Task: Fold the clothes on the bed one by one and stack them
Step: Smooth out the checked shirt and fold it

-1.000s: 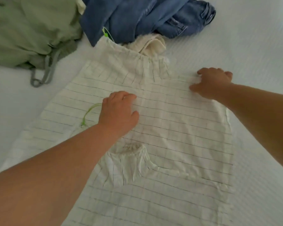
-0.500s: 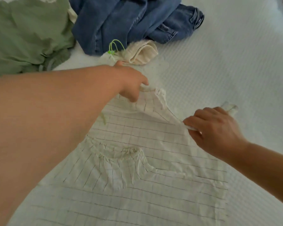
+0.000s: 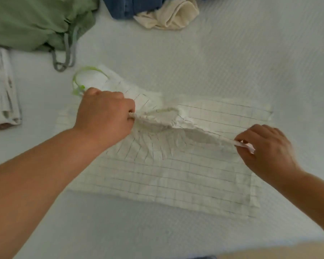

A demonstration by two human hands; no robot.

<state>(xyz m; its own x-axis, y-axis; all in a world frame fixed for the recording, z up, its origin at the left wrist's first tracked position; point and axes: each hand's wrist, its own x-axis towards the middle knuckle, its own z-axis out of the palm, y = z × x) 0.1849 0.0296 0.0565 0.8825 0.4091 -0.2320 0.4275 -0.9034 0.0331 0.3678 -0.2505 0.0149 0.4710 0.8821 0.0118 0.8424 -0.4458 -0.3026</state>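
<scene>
Head view: the L hand (image 3: 106,114) comes in from 8 o'clock, arm long and straight, back of the hand up. Its fingers are curled tight and pinch a bunched edge of the white checked cloth (image 3: 176,174). The R hand (image 3: 266,146) comes in from 4 o'clock, fingers curled too, w/ thumb and fingers pinching the other end of that same edge. The edge is pulled into a tight line between the 2 hands, a bit up off the rest of the cloth.

No boxes or baskets to be seen; all things lie right on the white bed (image 3: 232,62).

The checked cloth lies flat in the middle of the bed, under and between both hands, most of it toward 6 o'clock from them. A thin green loop (image 3: 86,75) sticks out at the cloth's 10 o'clock corner, just beside the L hand.

A green garment (image 3: 36,21) w/ grey cords sits at 11 o'clock. Blue jeans (image 3: 127,6) lie at 12 o'clock, touching a cream cloth (image 3: 172,14). A folded white stack (image 3: 2,90) sits at 9 o'clock, well apart from the checked cloth.
</scene>
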